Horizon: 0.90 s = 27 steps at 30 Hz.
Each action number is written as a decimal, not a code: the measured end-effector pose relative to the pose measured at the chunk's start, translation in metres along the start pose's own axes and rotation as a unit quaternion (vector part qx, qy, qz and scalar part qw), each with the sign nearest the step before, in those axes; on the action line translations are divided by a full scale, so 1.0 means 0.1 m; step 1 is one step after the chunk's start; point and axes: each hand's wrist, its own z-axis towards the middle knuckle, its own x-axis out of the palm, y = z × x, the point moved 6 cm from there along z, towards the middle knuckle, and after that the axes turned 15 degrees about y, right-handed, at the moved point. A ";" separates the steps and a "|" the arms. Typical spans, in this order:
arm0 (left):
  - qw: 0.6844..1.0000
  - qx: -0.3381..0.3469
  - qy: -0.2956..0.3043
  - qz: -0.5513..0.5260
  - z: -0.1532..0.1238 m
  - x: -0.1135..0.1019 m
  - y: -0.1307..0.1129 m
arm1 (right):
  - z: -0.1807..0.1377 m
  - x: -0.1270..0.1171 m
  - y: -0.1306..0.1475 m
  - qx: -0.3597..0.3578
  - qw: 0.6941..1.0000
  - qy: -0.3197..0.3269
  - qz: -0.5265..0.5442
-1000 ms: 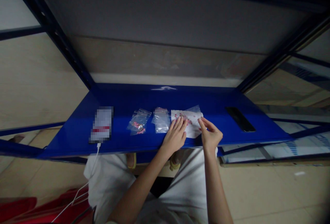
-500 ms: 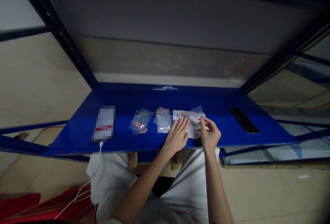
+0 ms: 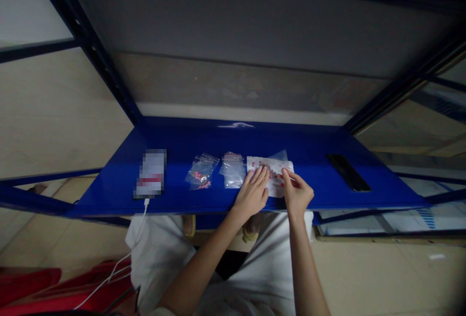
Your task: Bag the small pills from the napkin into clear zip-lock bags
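Observation:
A white sheet (image 3: 278, 190) with small pink and red spots lies on the blue shelf. Whether the spots are printed or loose pieces, I cannot tell. My left hand (image 3: 252, 193) rests flat on the sheet's left part, fingers stretched out beside a small dark, gold-edged thing. Over the right part of the sheet, my right hand (image 3: 298, 192) has thumb and forefinger pressed together; what is between them is too small to make out. A clear plastic piece (image 3: 280, 155) sticks out behind the sheet. Just left of it lies a stack of clear zip bags (image 3: 233, 171).
Further left, clear bags (image 3: 202, 172) hold pink beads. A phone (image 3: 150, 174) with a white cable (image 3: 140, 224) lies at the left of the blue shelf (image 3: 189, 134). At the right is a black phone (image 3: 348, 173). Blue posts frame both sides.
My right hand has shifted slightly down, its fingertips closer over the sheet. My left hand stays flat on it. The whole view has moved a little.

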 end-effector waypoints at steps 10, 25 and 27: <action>0.999 0.004 -0.003 -0.038 -0.01 -0.03 0.01 | 0.02 -0.06 -0.05 0.012 0.998 -0.037 0.055; 0.999 0.017 -0.008 -0.039 -0.03 -0.08 -0.02 | 0.03 -0.03 -0.08 0.022 0.996 0.014 0.082; 0.999 0.016 -0.007 -0.039 -0.03 -0.08 -0.02 | 0.04 -0.04 -0.10 0.019 0.997 0.024 0.067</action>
